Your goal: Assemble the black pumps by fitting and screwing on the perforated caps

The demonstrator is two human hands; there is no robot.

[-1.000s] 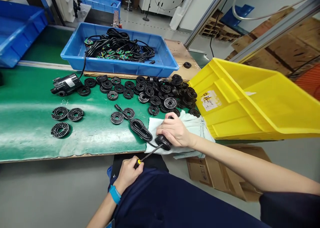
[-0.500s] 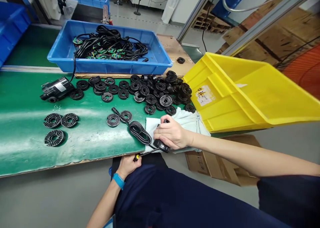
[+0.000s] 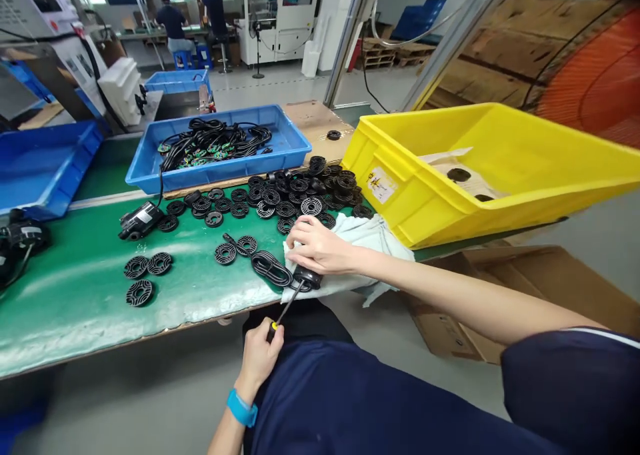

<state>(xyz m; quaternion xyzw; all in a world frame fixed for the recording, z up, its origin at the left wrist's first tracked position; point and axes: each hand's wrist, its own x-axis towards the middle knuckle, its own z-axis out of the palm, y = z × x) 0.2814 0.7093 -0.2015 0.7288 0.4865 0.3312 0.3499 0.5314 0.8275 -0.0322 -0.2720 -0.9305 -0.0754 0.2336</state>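
Observation:
My left hand (image 3: 261, 348) is closed round the handle of a screwdriver (image 3: 289, 307), in front of the table edge. The screwdriver's shaft slants up and its tip meets the near end of a black housing (image 3: 308, 278). That housing is gripped under my right hand (image 3: 319, 245), on a pale cloth (image 3: 373, 236); my fingers cover most of it. A coiled black cable (image 3: 270, 268) lies just left of it. Two black ring-shaped parts (image 3: 226, 254) sit beside the cable's plug. Several more rings (image 3: 285, 209) are heaped behind my right hand.
A blue tray (image 3: 235, 166) with cables and green circuit boards stands at the back. To the right is a tilted yellow bin (image 3: 435, 198). Further left on the green table (image 3: 90, 315) lie three rings (image 3: 139, 293) and a black device (image 3: 141, 220). Two people are in the far background.
The view has tilted up, bringing the people at the back into sight. My left hand now sits lower relative to the housing, and the screwdriver points more steeply upward. Both grips persist.

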